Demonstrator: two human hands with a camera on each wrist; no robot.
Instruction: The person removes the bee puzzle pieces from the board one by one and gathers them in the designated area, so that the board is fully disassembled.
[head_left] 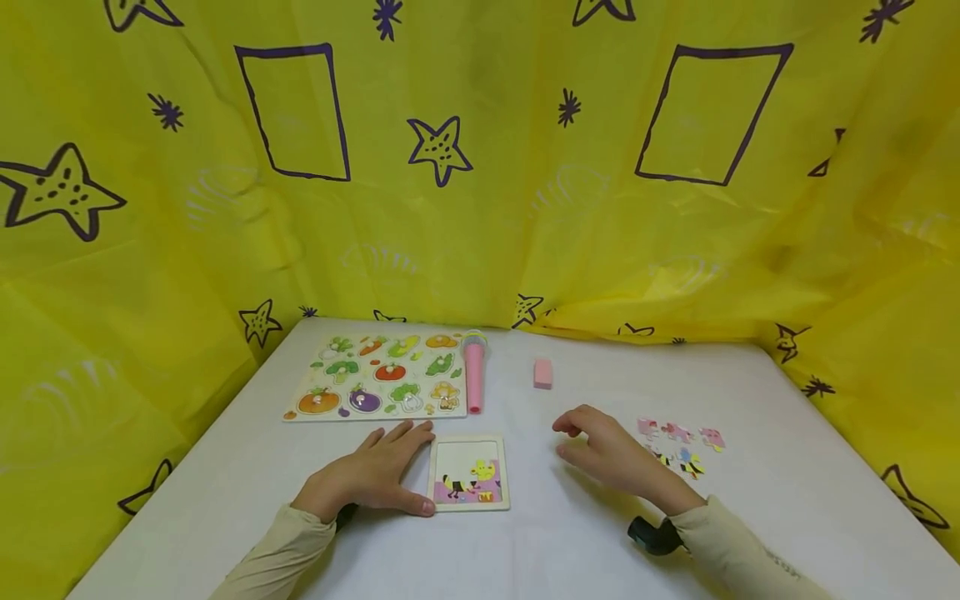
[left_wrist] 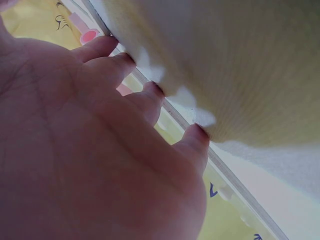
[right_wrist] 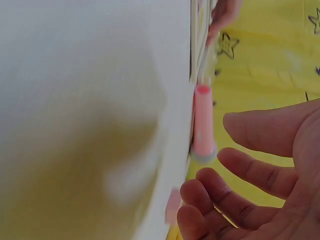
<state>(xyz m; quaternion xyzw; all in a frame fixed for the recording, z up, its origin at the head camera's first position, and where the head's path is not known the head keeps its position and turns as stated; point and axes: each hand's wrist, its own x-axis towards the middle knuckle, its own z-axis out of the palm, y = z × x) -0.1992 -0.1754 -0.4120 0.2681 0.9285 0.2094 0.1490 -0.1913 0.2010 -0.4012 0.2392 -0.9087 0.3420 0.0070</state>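
Observation:
A small square puzzle frame [head_left: 505,492] lies on the white table with part of a picture filled in: a yellow face, black-and-yellow stripes and a pink-purple ground. The upper part of its inside is blank. My left hand [head_left: 378,473] rests at its left side, fingers spread, the thumb by the lower left corner. To the right, my right hand [head_left: 606,452] is held over the table with fingers loosely bent and nothing between them. Loose pink puzzle pieces [head_left: 678,432] and a yellow-and-black piece [head_left: 691,463] lie beyond its wrist, one piece partly hidden by the forearm.
A vegetable knob-puzzle board [head_left: 300,408] lies at the back left. Along its right edge is a pink toy microphone [head_left: 475,379]. A pink block [head_left: 543,373] sits farther right. A yellow patterned curtain [head_left: 495,225] closes off the back and sides of the table.

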